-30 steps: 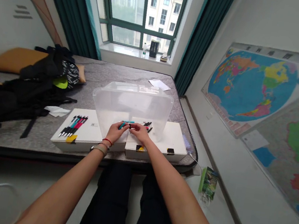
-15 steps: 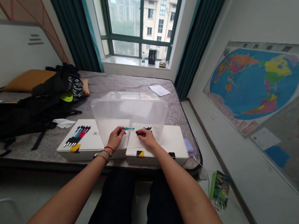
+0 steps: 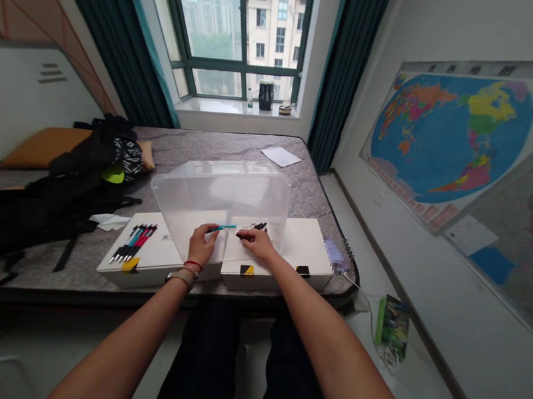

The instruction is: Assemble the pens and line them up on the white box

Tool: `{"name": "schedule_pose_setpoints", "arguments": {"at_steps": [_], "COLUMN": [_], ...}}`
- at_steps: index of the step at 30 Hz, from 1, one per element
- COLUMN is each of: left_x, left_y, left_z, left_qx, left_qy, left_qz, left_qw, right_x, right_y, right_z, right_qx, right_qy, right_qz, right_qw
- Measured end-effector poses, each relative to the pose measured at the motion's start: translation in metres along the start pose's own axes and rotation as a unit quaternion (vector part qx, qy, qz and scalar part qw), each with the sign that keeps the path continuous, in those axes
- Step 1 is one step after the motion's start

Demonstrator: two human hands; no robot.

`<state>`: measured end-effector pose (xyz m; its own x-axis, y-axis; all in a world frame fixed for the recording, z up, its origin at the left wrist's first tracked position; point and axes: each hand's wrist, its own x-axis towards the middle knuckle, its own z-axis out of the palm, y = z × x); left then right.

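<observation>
My left hand [image 3: 201,244] is closed around one end of a blue pen barrel [image 3: 226,227], which points right across the front of a clear plastic bin [image 3: 220,189]. My right hand [image 3: 259,245] pinches a small dark pen part [image 3: 242,236]; its exact kind is too small to make out. Just behind the right fingers lie several small black pen parts [image 3: 259,226]. To the left, a row of pens [image 3: 134,243] with black, blue and red barrels rests on a white box [image 3: 110,257].
A second white box [image 3: 304,242] stands at the right, by a blurred purple object [image 3: 337,256] with a cable. The boxes sit on a grey mattress [image 3: 312,196]. A black backpack [image 3: 58,200], a crumpled tissue [image 3: 110,222] and a paper sheet [image 3: 280,156] also lie there.
The blue barrel in my left hand has tilted and shows more plainly. My right fingers have shifted slightly with the dark part. The whole view has moved a little.
</observation>
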<state>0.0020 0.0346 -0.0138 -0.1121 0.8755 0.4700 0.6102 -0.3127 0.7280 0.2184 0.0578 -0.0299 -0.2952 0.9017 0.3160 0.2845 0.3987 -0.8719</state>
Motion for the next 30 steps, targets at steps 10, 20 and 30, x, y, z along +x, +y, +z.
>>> {"name": "schedule_pose_setpoints", "arguments": {"at_steps": [10, 20, 30], "left_x": [-0.005, -0.007, -0.007], "left_y": [0.007, 0.01, 0.009], "left_z": [0.001, 0.002, 0.0], "left_qx": [0.088, 0.139, 0.097], "left_qy": [-0.019, -0.092, -0.126], "left_qz": [0.094, 0.128, 0.13], "left_qw": [0.991, 0.978, 0.979], "right_x": [0.001, 0.001, 0.0], "right_y": [-0.003, -0.006, -0.013], "right_z": [-0.002, -0.001, -0.005], "right_qx": [0.011, 0.057, -0.005], "right_qy": [0.003, 0.018, 0.039], "right_qz": [0.022, 0.046, 0.06], "right_qw": [1.0, 0.997, 0.997]}}
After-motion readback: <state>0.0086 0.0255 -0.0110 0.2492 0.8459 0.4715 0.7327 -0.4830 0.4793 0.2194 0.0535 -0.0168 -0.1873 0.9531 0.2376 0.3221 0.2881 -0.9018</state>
